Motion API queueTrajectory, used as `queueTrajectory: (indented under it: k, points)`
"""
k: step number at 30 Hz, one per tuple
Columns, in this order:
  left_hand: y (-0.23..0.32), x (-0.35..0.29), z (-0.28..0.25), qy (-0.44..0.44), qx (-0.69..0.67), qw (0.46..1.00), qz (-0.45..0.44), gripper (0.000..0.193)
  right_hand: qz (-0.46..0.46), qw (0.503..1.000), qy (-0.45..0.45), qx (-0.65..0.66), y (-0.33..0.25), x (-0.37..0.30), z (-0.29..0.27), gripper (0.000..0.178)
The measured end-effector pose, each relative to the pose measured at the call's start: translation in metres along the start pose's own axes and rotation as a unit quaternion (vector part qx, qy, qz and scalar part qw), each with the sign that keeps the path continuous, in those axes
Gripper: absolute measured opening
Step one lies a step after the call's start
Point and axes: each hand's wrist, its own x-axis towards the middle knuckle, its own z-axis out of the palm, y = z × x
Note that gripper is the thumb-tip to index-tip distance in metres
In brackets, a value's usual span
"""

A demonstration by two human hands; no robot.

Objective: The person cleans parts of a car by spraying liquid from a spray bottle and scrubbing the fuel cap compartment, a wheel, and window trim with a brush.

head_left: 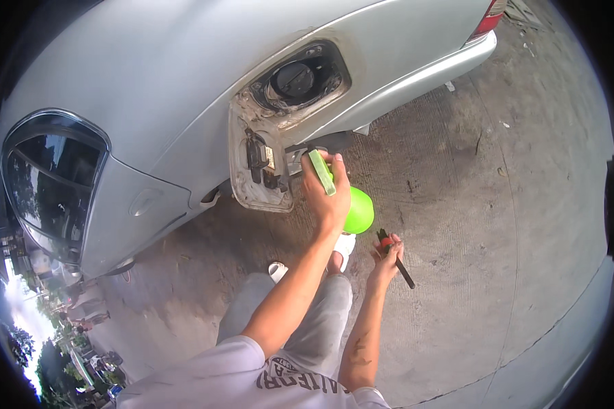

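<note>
We look down at a silver car (184,82) with its fuel door (259,170) hanging open. Our left hand (326,194) is wrapped around a bright green spray bottle (357,210) (held just beside the fuel door). Our right hand (387,259), lower down, is closed on a small black-and-red tool (394,255) above the concrete ground (512,204).
</note>
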Motion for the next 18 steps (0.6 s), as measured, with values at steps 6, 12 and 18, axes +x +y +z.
queueTrajectory:
  k: [6,12,18]
  points:
    - [0.012,0.027,0.008,0.008,-0.085,0.977,-0.195,0.020,-0.038,0.994,-0.096,-0.035,-0.103,0.040,0.034,0.069]
    - [0.019,0.029,-0.007,0.011,-0.037,0.968,-0.246,0.024,-0.126,0.917,-0.358,-0.120,-0.198,0.051,0.147,0.031]
    - [0.008,-0.016,-0.026,-0.106,0.092,0.976,-0.169,0.028,-0.423,0.708,-0.472,-0.311,-0.179,0.057,0.233,0.017]
